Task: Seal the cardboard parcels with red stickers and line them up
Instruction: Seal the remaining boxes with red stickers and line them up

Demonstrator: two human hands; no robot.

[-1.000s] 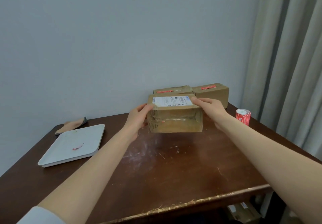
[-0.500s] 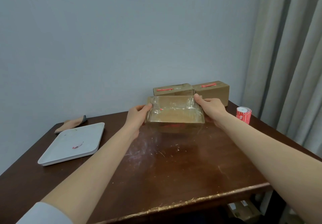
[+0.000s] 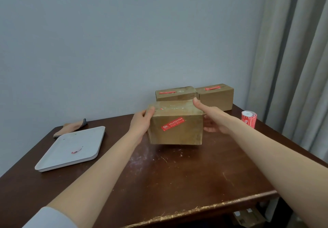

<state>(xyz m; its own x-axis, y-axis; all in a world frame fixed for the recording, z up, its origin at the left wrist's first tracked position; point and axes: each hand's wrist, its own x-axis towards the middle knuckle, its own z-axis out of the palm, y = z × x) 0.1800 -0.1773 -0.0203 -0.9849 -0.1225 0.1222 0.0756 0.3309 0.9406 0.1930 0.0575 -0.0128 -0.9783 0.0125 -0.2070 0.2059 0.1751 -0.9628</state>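
A: Illumination?
B: Soft, even, moderately dim; a pale sheen on the table (image 3: pixel 177 174), a faint shadow beneath the parcel (image 3: pixel 175 130).
A: Optical faults?
B: Wide-angle stretch bends the curtain (image 3: pixel 292 68); parcel edges slightly soft.

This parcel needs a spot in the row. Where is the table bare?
Bare table fills the front half, from the tray to the right edge. A narrower strip lies by the wall between the cloth and the rear left parcel. Crowded: back right, with the rear right parcel and sticker roll.
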